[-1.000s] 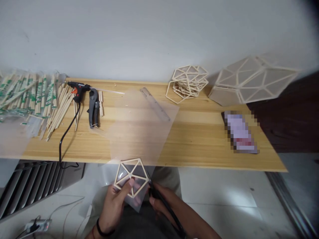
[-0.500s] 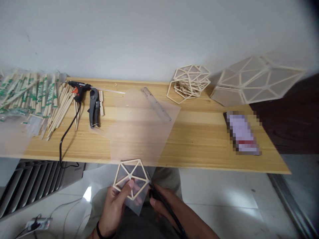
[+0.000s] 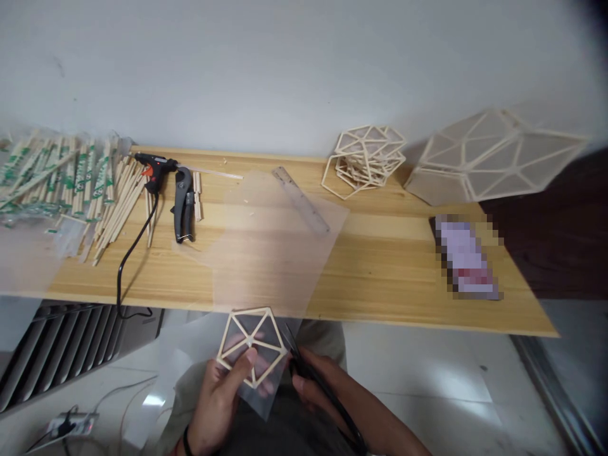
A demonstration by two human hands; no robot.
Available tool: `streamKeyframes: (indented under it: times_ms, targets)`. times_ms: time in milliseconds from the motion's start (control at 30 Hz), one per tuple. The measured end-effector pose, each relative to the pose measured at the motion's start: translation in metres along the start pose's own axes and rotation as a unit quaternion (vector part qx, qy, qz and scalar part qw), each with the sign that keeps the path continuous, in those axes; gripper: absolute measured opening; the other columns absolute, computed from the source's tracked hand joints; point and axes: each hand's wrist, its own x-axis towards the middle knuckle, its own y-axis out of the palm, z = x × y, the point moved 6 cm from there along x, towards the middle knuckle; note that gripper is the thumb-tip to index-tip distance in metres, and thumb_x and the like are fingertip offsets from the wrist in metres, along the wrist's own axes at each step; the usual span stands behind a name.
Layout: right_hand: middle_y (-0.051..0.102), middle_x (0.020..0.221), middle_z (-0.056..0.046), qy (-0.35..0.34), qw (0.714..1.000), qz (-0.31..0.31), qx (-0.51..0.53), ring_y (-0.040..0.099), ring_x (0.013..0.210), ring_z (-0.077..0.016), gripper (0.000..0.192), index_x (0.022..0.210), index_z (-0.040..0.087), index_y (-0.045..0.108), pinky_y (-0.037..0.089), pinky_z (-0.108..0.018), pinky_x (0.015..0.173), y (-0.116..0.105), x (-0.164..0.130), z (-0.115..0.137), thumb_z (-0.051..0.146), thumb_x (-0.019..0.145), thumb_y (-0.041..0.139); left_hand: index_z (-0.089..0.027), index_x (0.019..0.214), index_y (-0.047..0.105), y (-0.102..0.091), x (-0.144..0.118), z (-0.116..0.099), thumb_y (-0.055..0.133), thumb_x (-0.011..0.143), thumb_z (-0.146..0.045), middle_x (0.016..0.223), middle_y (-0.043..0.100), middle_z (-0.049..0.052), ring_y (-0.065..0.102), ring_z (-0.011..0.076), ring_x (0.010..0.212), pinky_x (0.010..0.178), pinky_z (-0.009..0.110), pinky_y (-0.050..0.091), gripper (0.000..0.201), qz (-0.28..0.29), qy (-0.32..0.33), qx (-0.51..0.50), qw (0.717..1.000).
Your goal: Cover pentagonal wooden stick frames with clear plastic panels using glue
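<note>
My left hand grips a pentagon-shaped wooden stick frame, thumb near its centre and fingers behind it. Spokes run from the centre to the corners. A translucent plastic sheet lies behind the frame and sticks out below it. Closed around black-handled scissors is my right hand. The blades point up and away beside the frame's right corner, over the sheet's edge; whether they are cutting I cannot tell. Both hands are over my lap, in front of the table edge.
On the wooden table lie a glue gun, a black hand cutter, loose sticks, wrapped chopsticks, a ruler and a blurred phone. Stick frames and a larger covered structure stand at the back right.
The whole view has shifted slightly. Both hands keep their grips, with the frame and scissors in nearly the same place relative to each other.
</note>
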Motion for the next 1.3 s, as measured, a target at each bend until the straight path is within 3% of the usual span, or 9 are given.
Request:
streamKeyframes:
  times_ms: [133,300,667,933,1200,1300]
  targets:
    - [0.059,0.084,-0.001,0.003,1.000,-0.006,-0.016,0.058,0.073,-0.0179,0.040,0.109,0.019,0.062,0.052,-0.029,0.071,0.000,-0.001,0.001,0.057,0.103,0.049,-0.015,0.122,0.074,0.001,0.001,0.004,0.081,0.085,-0.047,0.080,0.078,0.006,0.072,0.0206,0.067,0.061,0.027,0.053,0.050,-0.005,-0.013,-0.018,1.000]
    - [0.061,0.086,-0.002,0.009,1.000,-0.014,-0.018,0.062,0.074,-0.0194,0.041,0.108,0.020,0.060,0.054,-0.031,0.071,0.003,-0.001,0.001,0.058,0.104,0.046,-0.015,0.132,0.068,-0.001,0.000,0.005,0.082,0.085,-0.047,0.077,0.078,0.006,0.072,0.0214,0.066,0.062,0.029,0.054,0.059,-0.007,-0.009,-0.022,1.000]
    - [0.054,0.076,0.001,0.015,0.999,-0.014,0.047,0.056,0.065,-0.0156,0.052,0.103,0.020,0.059,0.058,-0.029,0.063,0.011,-0.003,-0.003,0.071,0.099,0.048,-0.015,0.135,0.066,-0.003,-0.003,0.009,0.080,0.087,-0.045,0.075,0.075,0.005,0.067,0.0173,0.061,0.059,0.026,0.051,0.059,-0.007,-0.002,-0.033,0.999]
    - [0.047,0.057,0.007,0.063,0.995,-0.051,0.054,0.045,0.040,-0.0091,0.063,0.096,0.018,0.058,0.041,-0.020,0.038,0.025,0.003,-0.027,0.080,0.097,0.043,-0.017,0.138,0.064,-0.002,-0.005,0.007,0.079,0.090,-0.042,0.063,0.067,-0.001,0.068,0.0172,0.061,0.059,0.025,0.051,0.056,0.001,0.013,-0.050,0.999]
    - [0.045,0.056,0.009,0.079,0.992,-0.050,0.087,0.040,0.042,-0.0076,0.071,0.091,0.019,0.054,0.038,-0.020,0.042,0.024,0.000,-0.027,0.089,0.090,0.039,-0.015,0.133,0.067,-0.004,-0.006,0.003,0.077,0.090,-0.045,0.069,0.073,0.003,0.066,0.0165,0.058,0.056,0.025,0.050,0.054,0.005,0.023,-0.018,1.000]
    - [0.047,0.058,0.008,0.063,0.991,-0.067,0.099,0.044,0.047,-0.0093,0.067,0.091,0.020,0.053,0.042,-0.022,0.048,0.023,-0.001,-0.025,0.086,0.093,0.041,-0.015,0.130,0.069,-0.003,-0.008,0.003,0.077,0.089,-0.047,0.064,0.071,0.001,0.064,0.0153,0.054,0.055,0.024,0.049,0.053,0.005,0.022,-0.002,1.000]
